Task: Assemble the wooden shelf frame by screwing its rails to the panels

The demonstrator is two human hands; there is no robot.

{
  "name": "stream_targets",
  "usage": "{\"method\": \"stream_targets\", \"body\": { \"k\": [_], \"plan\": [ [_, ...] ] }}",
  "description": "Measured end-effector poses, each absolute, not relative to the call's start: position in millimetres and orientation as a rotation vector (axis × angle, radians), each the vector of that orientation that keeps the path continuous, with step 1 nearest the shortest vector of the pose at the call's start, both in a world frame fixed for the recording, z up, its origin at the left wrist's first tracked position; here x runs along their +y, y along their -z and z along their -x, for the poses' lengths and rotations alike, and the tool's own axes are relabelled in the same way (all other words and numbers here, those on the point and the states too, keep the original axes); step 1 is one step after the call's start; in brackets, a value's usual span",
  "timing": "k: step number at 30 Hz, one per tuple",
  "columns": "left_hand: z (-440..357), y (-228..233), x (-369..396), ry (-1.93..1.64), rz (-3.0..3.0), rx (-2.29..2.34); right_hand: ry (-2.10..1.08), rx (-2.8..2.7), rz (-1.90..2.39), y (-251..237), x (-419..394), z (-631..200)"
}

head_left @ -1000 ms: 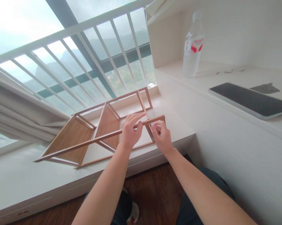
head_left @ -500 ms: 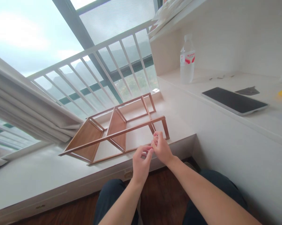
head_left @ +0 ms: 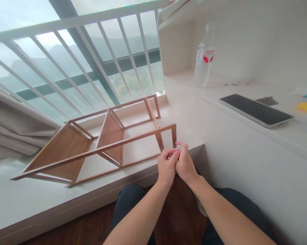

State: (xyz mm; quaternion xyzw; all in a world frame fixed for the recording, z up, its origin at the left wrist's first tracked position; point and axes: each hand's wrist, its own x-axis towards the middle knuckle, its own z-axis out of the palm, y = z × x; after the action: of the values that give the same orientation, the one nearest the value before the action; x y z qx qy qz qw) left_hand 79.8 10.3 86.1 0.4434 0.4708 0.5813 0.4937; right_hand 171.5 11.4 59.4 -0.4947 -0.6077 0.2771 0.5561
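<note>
My left hand [head_left: 166,166] and my right hand [head_left: 186,165] meet at the fingertips, just in front of the near right end of a wooden shelf frame [head_left: 133,139]. The left fingers are pinched together, and the right thumb and fingers close against them. Whatever sits between the fingertips is too small or hidden to make out. The brown frame lies on its side on the white window ledge [head_left: 48,190], with two panels between its rails.
On the white counter [head_left: 232,89] to the right stand a water bottle [head_left: 205,56] and a black tablet-like slab [head_left: 255,109]. Small bits of hardware [head_left: 235,84], a dark scrap [head_left: 267,100] and a yellow item [head_left: 306,107] lie behind. White railings [head_left: 123,51] and a curtain [head_left: 15,126] border the window.
The view has shifted down and closer to the frame. Both hands have moved slightly right and drawn closer together, fingertips still touching. The shelf frame lies as before.
</note>
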Motion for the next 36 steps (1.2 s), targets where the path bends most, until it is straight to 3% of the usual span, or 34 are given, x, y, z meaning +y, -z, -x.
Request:
{"method": "stream_targets", "body": {
  "k": [16,36],
  "plan": [
    [-58.8,-99.0,61.4,-1.11,-0.571,0.476,-0.226,-1.563,0.937,-67.4,20.5,-186.0],
    [-58.5,-102.3,69.8,-1.057,-0.368,0.312,-0.09,-1.541,0.959,-78.7,41.4,-181.0]
  ]
}}
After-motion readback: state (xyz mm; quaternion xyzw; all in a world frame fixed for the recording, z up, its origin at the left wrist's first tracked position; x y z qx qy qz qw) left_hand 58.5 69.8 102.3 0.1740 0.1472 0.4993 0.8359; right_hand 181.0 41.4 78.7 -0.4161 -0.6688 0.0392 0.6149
